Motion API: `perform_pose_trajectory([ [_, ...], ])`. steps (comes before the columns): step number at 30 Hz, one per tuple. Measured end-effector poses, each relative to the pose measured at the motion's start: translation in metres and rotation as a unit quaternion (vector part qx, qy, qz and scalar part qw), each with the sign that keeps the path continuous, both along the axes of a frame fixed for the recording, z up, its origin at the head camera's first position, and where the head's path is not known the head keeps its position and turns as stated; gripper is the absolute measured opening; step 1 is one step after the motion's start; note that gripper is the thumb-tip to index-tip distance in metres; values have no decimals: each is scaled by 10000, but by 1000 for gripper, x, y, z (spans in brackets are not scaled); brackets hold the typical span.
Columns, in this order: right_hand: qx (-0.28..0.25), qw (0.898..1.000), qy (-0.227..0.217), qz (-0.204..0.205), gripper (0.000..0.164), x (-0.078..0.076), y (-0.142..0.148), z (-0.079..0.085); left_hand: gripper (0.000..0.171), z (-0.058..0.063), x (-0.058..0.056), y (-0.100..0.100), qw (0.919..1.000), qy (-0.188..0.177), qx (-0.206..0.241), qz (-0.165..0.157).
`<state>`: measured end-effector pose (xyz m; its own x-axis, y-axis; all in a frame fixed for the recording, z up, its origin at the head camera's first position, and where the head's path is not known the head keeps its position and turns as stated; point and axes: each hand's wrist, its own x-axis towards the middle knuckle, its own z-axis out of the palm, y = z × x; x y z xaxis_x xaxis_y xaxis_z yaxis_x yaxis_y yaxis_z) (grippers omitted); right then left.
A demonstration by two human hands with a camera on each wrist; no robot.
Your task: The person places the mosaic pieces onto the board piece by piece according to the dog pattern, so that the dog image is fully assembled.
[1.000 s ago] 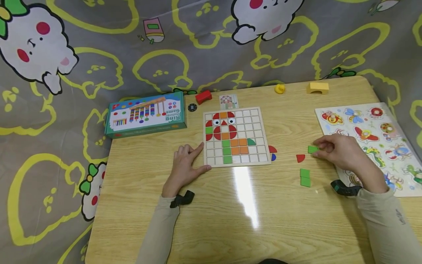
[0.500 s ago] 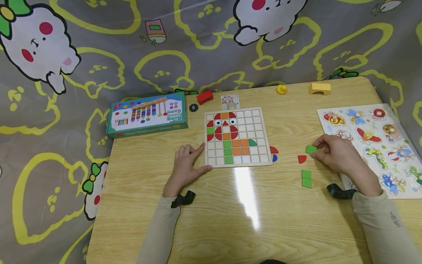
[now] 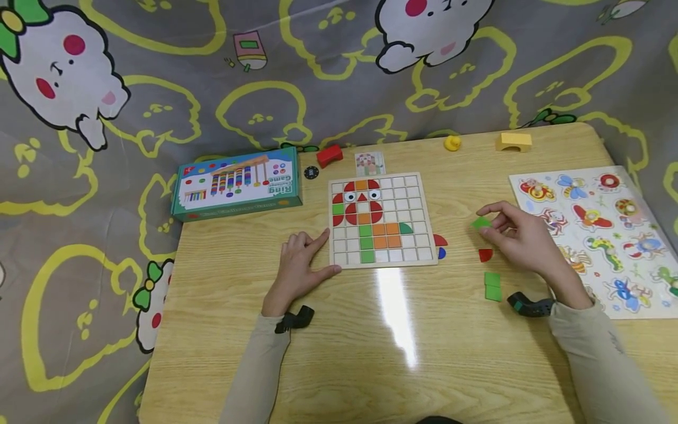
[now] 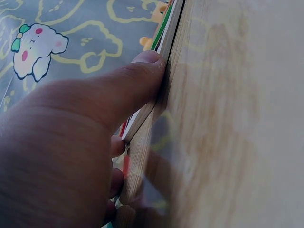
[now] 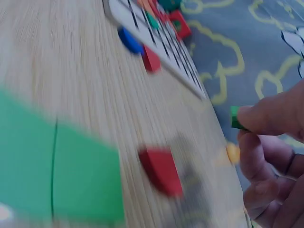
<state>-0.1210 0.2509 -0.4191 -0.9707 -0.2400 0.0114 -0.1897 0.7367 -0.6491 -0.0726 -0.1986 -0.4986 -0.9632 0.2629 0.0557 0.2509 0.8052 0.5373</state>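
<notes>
My left hand [image 3: 302,265] rests at the near-left corner of a white gridded mosaic board [image 3: 418,200]. Its thumb touches the near edge and its forefinger lies along the left side; the left wrist view shows the thumb [image 4: 128,85] against the edge. Red, orange and green pieces form a pattern on the board's left and middle. My right hand [image 3: 521,238] pinches a green square tile [image 3: 481,222] between thumb and forefinger, above the table right of the board. Below that hand lie a red quarter-circle piece [image 3: 485,255] and two green square tiles [image 3: 492,286].
A red piece [image 3: 440,240] and a blue piece [image 3: 442,253] lie against the board's right edge. Behind the board are a picture card [image 3: 369,164], a red block [image 3: 330,156] and a black disc [image 3: 311,172]. A game box [image 3: 238,184] stands left, an insect puzzle board [image 3: 598,241] right.
My right hand has picked the green tile up and carried it left and slightly away from me. My left hand has stayed at the board's corner.
</notes>
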Motion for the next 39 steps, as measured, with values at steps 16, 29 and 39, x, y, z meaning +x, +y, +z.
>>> perform_pose_trajectory([
  [16, -783, 9933, -218, 818, 29, -8, -79, -29, 86, 0, -1, 2, 9999, 26, 97, -9],
  [29, -169, 9935, -2, 1126, 32, -11, -99, -38, 87, -2, -1, 0, 9999, 104, 30, -18],
  [39, -169, 9933, 65, 1137, 18, -10, -98, -40, 86, 2, -1, 0, 9999, 118, -4, -34],
])
